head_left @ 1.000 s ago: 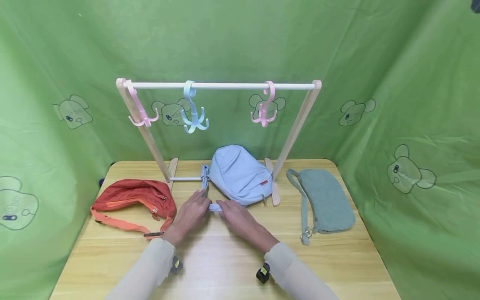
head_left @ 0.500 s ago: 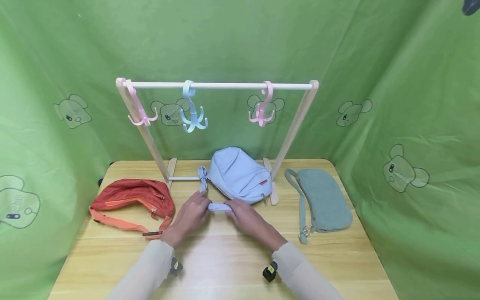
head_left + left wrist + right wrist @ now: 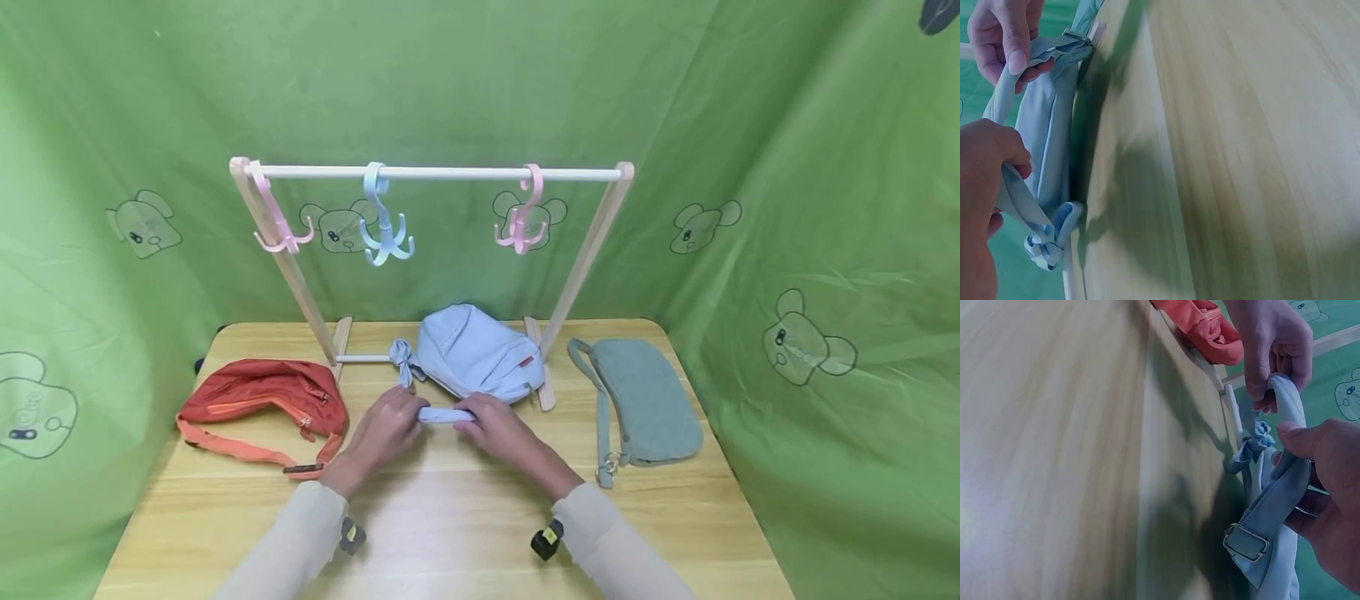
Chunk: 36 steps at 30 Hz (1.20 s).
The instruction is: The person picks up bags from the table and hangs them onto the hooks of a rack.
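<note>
Left grip (image 3: 386, 423) and right grip (image 3: 498, 427) both clamp the pale-blue strap (image 3: 444, 415), thumb and fingers round it, a short stretch spanning between them. Its bag (image 3: 480, 354) lies just beyond, on the counter (image 3: 442, 533) between the uprights of the rack (image 3: 465, 173), long axis slanting from far left to near right. The right grip is nearer the bag's body; the left, nearer the strap's knot (image 3: 403, 360).

A: Your sleeves (image 3: 288, 546)?
B: Long, off-white, plain, rumpled at the cuffs (image 3: 327, 500).
A: Your rig?
B: You've a small black unit (image 3: 352, 538) by each cuff, yellow patch (image 3: 550, 535) on it. Left hand (image 3: 386, 427), right hand (image 3: 497, 427) bare.
</note>
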Tool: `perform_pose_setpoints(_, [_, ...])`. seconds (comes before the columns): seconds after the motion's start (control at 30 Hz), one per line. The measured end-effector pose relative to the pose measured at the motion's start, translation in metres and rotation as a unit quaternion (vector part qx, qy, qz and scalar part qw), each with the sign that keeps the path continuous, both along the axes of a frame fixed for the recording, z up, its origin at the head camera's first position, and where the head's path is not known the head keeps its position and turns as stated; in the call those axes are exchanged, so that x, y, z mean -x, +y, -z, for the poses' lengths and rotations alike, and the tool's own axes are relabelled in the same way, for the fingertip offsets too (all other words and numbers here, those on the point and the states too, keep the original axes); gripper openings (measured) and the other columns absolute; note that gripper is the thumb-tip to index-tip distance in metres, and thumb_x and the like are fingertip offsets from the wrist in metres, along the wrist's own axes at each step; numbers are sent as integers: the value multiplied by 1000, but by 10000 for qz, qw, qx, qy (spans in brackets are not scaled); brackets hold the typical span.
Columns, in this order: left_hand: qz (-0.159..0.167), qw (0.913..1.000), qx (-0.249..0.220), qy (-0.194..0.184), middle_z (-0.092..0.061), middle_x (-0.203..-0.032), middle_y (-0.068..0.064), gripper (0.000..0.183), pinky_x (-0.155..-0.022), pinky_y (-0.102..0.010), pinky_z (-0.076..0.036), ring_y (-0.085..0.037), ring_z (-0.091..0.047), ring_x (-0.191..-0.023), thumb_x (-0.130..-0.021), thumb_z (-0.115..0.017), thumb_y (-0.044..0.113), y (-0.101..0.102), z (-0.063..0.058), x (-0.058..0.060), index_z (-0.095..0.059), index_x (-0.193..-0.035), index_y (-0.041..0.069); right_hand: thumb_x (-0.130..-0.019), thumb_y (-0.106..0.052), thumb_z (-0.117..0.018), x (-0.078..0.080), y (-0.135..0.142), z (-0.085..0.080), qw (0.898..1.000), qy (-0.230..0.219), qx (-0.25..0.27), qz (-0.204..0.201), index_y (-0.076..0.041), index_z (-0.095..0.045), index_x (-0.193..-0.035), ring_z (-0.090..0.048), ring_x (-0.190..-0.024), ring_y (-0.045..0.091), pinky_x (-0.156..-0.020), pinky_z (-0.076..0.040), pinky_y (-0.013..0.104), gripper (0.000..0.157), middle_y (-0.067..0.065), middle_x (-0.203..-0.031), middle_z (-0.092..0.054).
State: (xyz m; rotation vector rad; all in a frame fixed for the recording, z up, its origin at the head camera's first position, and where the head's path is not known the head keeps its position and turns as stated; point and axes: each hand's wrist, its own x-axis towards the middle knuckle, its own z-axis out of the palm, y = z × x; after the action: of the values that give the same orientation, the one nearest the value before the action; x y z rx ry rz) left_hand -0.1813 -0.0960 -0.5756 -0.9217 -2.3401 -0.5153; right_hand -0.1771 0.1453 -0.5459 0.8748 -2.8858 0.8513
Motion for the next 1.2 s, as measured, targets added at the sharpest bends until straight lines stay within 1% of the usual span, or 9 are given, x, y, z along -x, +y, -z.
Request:
perform_pose_setpoints(0.1, [74, 10000, -34, -56, -73, -88, -5, 32, -79, -34, -60, -22, -67, -83, -73, -83, 5, 2, -3, -1, -74, -104, 5, -95, -22, -75, 0, 1, -2, 10000, 79, 28, -15, -6, -72, -115, -71, -101, 21, -92, -61, 37, 25, 6, -108, -75])
perform_pose_setpoints(0.23, [241, 9996, -19, -161, -74, -91, -4, 39, -75, -31, -60, -19, -66, -83, -77, -87, 15, 5, -7, -3, -73, -112, 6, -96, -23, -74, 0, 3, -4, 10000, 63, 23, -24, -7, -72, -114, -72, -102, 21, -92, -61, 36, 24, 5, -110, -75])
perform_pose_setpoints(0.3, [302, 9993, 3, -236, -75, -92, -3, 39, -76, -31, -59, -18, -66, -84, -80, -87, 21, 7, -9, -3, -73, -114, 6, -97, -23, -74, 0, 3, -5, 10000, 46, -21, -21, -7, -72, -115, -72, -103, 21, -92, -61, 36, 24, 5, -111, -75])
perform_pose_setpoints(0.43, [345, 9989, 53, -317, -77, -95, -4, 39, -85, -33, -61, -19, -69, -88, -86, -84, 28, 10, -13, -3, -74, -116, 5, -97, -23, -73, 0, 3, -7, 10000, 49, -31, -25, -7, -72, -113, -72, -102, 20, -90, -61, 35, 23, 5, -110, -75])
perform_pose_setpoints(0.53, [375, 9989, 42, -282, -77, -95, -4, 37, -88, -36, -61, -20, -70, -88, -87, -83, 28, 11, -15, -3, -74, -116, 6, -97, -21, -74, 0, 3, -9, 10000, 43, 32, -11, -8, -72, -110, -72, -99, 19, -87, -61, 35, 19, 5, -107, -75])
perform_pose_setpoints(0.73, [376, 9991, -116, -133, -77, -94, -5, 35, -85, -37, -62, -19, -70, -85, -84, -86, 26, 12, -18, -2, -75, -111, 6, -98, -23, -73, 2, 2, -11, 9999, -93, 83, 51, -9, -71, -109, -72, -97, 18, -86, -61, 33, 19, 4, -106, -76])
perform_pose_setpoints(1.03, [321, 9985, -247, -364, -77, -96, -5, 27, -83, -35, -61, -21, -69, -89, -90, -80, 26, 15, -25, 0, -74, -108, 6, -99, -25, -70, 7, 5, -20, 9973, -629, 347, 133, -8, -71, -112, -66, -89, 12, -80, -58, 28, 21, 3, -102, -74])
perform_pose_setpoints(1.1, [307, 9985, -307, -339, -76, -95, -5, 27, -82, -35, -60, -21, -69, -88, -89, -81, 25, 16, -26, 1, -74, -107, 6, -101, -24, -68, 9, 6, -22, 9967, -726, 354, 60, -8, -71, -114, -66, -90, 13, -82, -59, 29, 21, 4, -103, -74])
perform_pose_setpoints(1.2, [273, 9984, -360, -347, -76, -93, -5, 27, -81, -35, -60, -21, -69, -88, -88, -82, 24, 17, -27, 1, -74, -105, 6, -104, -23, -63, 12, 7, -23, 9958, -851, 333, -82, -6, -71, -119, -69, -97, 17, -89, -60, 36, 24, 7, -110, -76])
